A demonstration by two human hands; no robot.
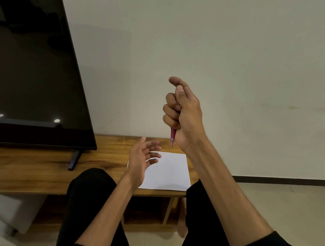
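- Head view: a big black TV (29,74) is seen on the far left, stood on a long wooden table (37,168).
- The left hand (140,162) is held up over the table, fingers spread apart, with nothing held.
- A white paper (170,171) is laid flat on the table, partly hidden by the left hand.
- A red pen (173,138) is gripped in the right hand (184,114), up above the paper, tip pointed down. The fingers are curled tight round it.
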